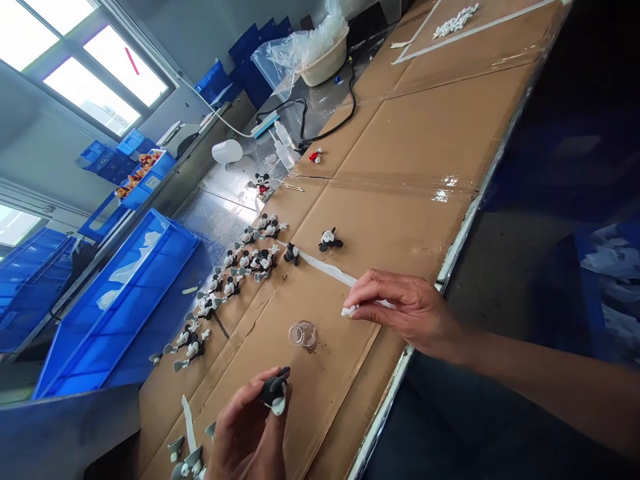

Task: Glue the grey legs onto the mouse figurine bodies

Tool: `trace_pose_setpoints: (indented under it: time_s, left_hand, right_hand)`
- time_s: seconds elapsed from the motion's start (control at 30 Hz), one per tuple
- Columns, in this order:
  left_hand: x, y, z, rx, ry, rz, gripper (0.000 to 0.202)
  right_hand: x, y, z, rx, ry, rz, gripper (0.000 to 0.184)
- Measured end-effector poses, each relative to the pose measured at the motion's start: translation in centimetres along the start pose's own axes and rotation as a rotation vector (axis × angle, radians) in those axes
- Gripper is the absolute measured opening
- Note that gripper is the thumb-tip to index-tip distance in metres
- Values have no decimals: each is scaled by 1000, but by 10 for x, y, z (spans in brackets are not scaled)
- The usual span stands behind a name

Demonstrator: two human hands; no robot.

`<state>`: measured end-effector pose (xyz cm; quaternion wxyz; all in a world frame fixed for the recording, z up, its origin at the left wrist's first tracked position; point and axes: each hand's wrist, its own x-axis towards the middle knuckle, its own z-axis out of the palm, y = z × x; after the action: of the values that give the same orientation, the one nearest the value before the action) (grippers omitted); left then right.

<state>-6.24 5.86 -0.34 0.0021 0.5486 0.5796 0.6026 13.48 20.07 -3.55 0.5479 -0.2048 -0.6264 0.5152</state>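
Observation:
My left hand [250, 427] pinches a small black-and-white toy figure part [275, 392] between thumb and fingers, low over the cardboard. My right hand [400, 307] is closed on a soft-looking white wad [349, 311]; some of it shows at the fingertips, the rest is hidden in the palm. Between the hands stands a small clear plastic cup [303, 335], with dark specks scattered beside it. Farther off, a black-and-white mouse head [330, 239] lies alone on the cardboard, and another dark figure part [291, 253] sits left of it.
Several mouse figure parts [245, 260] line the left side of the cardboard-covered table [410, 147]. A finished-looking mouse figure [262, 185] stands near white bottles [284, 147]. White pieces [456, 21] lie at the far end. A large blue bin [120, 300] is at left.

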Motion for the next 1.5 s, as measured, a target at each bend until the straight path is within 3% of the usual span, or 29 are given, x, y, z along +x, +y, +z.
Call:
trace_pose_setpoints:
  time_s: [0.13,0.23,0.33,0.43,0.53,0.6,0.77,0.93,1.1,1.5]
  left_hand:
    - [-25,13,5,-63,119,-150,28]
    - [-45,17,14,-98,211,-223,34]
    - [-64,8,23,-70,193,-168,23]
    - [-73,-3,27,-10,198,-71,14]
    - [-68,-5,24,56,212,17,29]
    - [-59,-1,18,162,176,120,35]
    - [-31,4,-3,565,-63,435,38]
    - [-7,-6,-16,598,-327,663,34]
    - [3,-20,-24,571,-426,723,36]
    - [-1,-38,-27,575,-422,656,47]
  right_hand:
    - [-9,-2,3,148,-23,25,5]
    - [-17,-4,5,222,-69,133,3]
    - [-22,-4,5,251,-96,259,6]
    - [-23,-2,4,227,-108,268,6]
    - [-21,-1,4,165,-117,223,3]
    - [-21,-1,4,138,-118,203,4]
    - [-24,0,4,103,-119,156,4]
    - [-22,0,4,99,-127,52,8]
    - [-20,-1,5,111,-121,-11,5]
    - [-19,-1,5,100,-119,-59,3]
